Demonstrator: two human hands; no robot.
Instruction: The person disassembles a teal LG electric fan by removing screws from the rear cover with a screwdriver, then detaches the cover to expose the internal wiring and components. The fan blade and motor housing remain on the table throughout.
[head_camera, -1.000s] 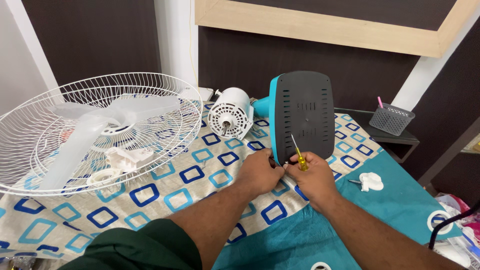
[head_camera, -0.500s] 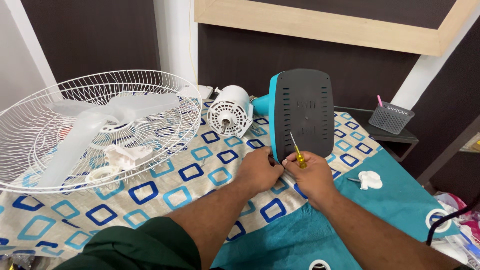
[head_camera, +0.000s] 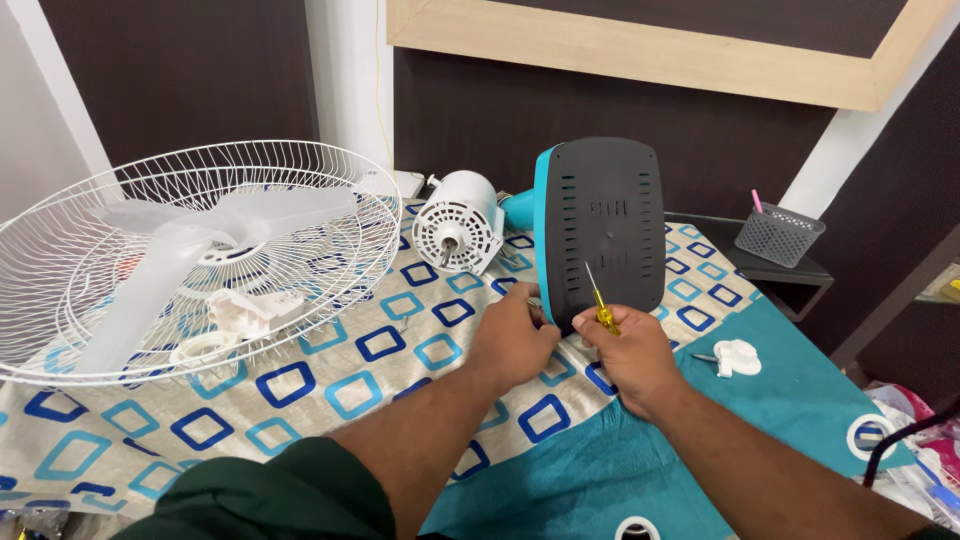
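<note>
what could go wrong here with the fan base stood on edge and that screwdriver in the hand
The dark fan base stands on its edge on soft cloth, steadied only at its lower corner by the left hand and right hand; it might tip over. The yellow screwdriver is pinched in the right hand with its tip against the panel, so it could slip and scratch it. The base's neck leads to the white motor, which a fall might drag along.

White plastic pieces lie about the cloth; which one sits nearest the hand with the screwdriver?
The small white part on the plain teal cloth, just beside the right hand. The other white pieces lie far left, under the wire fan guard.
</note>
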